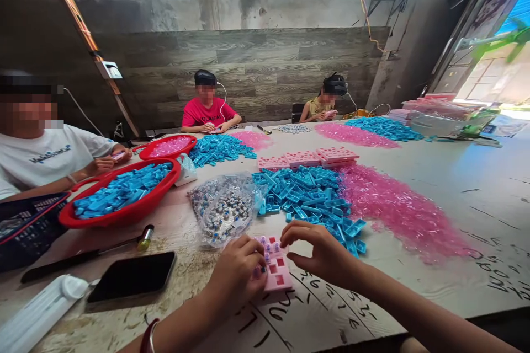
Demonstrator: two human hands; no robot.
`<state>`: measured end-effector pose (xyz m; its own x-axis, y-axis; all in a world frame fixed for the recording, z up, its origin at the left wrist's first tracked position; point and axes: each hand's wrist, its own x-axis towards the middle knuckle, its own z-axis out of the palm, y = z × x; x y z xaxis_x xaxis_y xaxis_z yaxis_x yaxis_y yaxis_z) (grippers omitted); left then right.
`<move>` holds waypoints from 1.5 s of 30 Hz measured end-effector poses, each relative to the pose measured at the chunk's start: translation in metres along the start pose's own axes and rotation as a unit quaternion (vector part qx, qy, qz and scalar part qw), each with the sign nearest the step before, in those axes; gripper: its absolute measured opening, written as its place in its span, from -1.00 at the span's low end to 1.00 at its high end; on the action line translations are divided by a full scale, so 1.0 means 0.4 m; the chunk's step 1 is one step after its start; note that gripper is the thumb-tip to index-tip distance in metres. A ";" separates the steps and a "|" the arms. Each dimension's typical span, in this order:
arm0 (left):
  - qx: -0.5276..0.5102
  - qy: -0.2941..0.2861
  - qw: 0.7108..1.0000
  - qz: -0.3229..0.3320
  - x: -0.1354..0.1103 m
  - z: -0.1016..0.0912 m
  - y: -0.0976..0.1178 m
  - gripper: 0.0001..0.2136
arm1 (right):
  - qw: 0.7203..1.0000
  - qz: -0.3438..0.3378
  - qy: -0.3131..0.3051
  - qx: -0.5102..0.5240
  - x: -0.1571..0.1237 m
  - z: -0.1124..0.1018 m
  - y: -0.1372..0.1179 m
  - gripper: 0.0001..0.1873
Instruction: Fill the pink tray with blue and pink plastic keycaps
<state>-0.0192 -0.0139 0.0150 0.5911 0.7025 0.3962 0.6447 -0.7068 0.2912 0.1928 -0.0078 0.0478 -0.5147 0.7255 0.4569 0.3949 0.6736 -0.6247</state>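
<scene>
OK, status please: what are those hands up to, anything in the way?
Left hand holding pink block by its left side. Right hand at far-right corner, contact unclear. Some slots look filled. Plastic bag close beyond, not blocking.

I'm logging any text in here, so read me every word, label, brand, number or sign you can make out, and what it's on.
"OLAICAI", as best I can tell: magenta T-shirt.
"56", handwritten: tabletop, near the pink tray.
Too blurred to read: white T-shirt lettering, other tabletop writing.
</scene>
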 end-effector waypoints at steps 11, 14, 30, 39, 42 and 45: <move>0.029 -0.074 0.997 -0.020 0.023 -0.025 0.018 -0.92 | 1.000 -0.009 -0.010 -0.003 0.000 0.006 -0.003 -0.79; 0.032 -0.077 0.996 -0.020 0.025 -0.027 0.017 -0.91 | 1.000 -0.011 -0.010 0.002 0.000 0.006 -0.001 -0.78; -0.109 -0.009 0.988 -0.110 -0.004 -0.029 0.011 -0.85 | 0.999 -0.034 -0.038 -0.004 -0.003 0.099 0.009 -0.69; -0.121 -0.029 0.985 -0.119 0.001 -0.043 0.019 -0.92 | 0.993 -0.075 -0.075 -0.043 -0.001 0.121 0.018 -0.81; -0.120 -0.028 0.985 -0.119 0.000 -0.041 0.018 -0.91 | 0.992 -0.089 -0.077 -0.045 0.000 0.123 0.021 -0.80; -0.116 -0.025 0.985 -0.128 0.001 -0.040 0.018 -0.90 | 0.991 -0.097 -0.081 -0.038 0.001 0.123 0.027 -0.78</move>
<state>-0.0224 -0.0201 0.0312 0.4507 0.8593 0.2418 0.6507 -0.5017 0.5700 0.1594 -0.0074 0.0101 -0.6990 0.5540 0.4521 0.3302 0.8109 -0.4831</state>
